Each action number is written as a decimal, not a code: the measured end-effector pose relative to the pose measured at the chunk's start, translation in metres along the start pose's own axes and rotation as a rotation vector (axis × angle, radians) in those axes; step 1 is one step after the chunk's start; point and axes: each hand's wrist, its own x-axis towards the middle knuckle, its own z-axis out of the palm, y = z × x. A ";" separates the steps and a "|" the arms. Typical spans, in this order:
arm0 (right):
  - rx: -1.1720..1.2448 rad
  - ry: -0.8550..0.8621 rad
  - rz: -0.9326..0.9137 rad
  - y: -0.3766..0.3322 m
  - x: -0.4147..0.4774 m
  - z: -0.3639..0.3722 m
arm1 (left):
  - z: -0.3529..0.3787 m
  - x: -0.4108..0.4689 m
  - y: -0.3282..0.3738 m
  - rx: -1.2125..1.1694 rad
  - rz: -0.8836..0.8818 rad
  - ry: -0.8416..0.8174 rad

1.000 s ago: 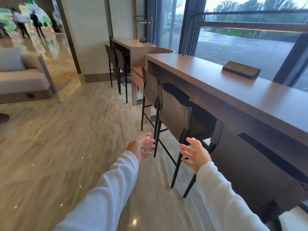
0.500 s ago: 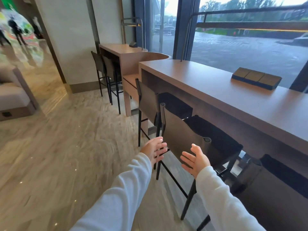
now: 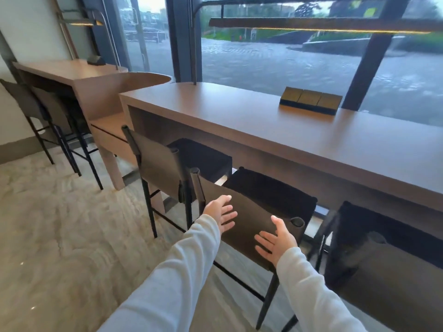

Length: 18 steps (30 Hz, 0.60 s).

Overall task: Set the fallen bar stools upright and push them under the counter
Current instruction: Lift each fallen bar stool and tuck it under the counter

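Both arms stretched fwd. L hand [image 3: 221, 213] & R hand [image 3: 275, 242] are open, fingers spread, palms toward the back of the middle bar stool [image 3: 248, 224]; contact unclear. Stool stands upright, seat partly under the counter [image 3: 263, 130].

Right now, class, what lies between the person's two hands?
In the head view, only the brown backrest of the bar stool shows between the left hand and the right hand; nothing else lies there.
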 end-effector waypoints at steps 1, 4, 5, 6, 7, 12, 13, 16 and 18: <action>0.032 0.024 -0.005 -0.001 0.006 0.008 | -0.005 0.011 0.007 0.024 -0.024 -0.014; 0.111 0.113 -0.028 -0.003 0.019 0.027 | -0.018 0.043 0.025 0.094 -0.098 -0.026; 0.134 0.136 -0.035 -0.004 0.022 0.032 | -0.021 0.053 0.032 0.116 -0.118 -0.027; 0.162 0.157 -0.042 -0.005 0.026 0.037 | -0.024 0.063 0.037 0.141 -0.141 -0.030; 0.196 0.175 -0.046 -0.006 0.030 0.041 | -0.027 0.073 0.042 0.168 -0.165 -0.030; 0.322 0.266 -0.007 -0.011 0.042 0.046 | -0.043 0.111 0.053 0.225 -0.249 0.014; 0.360 0.274 -0.001 -0.012 0.044 0.046 | -0.044 0.118 0.054 0.220 -0.259 0.023; 0.479 0.292 0.000 -0.015 0.053 0.044 | -0.041 0.138 0.060 0.245 -0.267 0.044; 0.531 0.298 0.007 -0.016 0.057 0.043 | -0.037 0.146 0.060 0.294 -0.280 0.080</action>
